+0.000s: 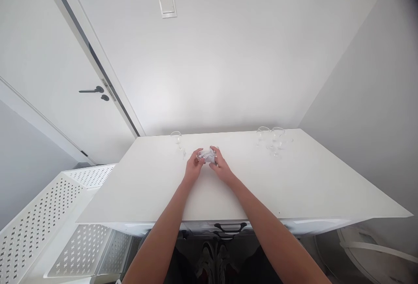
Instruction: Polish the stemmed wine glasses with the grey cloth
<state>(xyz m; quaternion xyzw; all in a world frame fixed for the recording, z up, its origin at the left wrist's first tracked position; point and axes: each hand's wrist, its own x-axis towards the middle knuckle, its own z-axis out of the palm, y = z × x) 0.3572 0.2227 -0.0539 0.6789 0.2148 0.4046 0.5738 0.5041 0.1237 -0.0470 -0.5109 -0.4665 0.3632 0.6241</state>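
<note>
Glassy bundle (207, 156) on my feed. Pale wall (215, 57) behind, white cabinet top (209, 197) below. Left hand (193, 166) and right hand (222, 168) both clamped on it, one per end, around middle of top. Clear stemmed glasses (277, 134) clustered off right, lone stemmed glass (176, 136) beyond left hand. From my end, can't tell if bundle's touching top.

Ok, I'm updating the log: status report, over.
Left grip and right grip on opposite ends of greyish item. Stemmed glasses to right, single glass to left. Nothing blocking.
</note>
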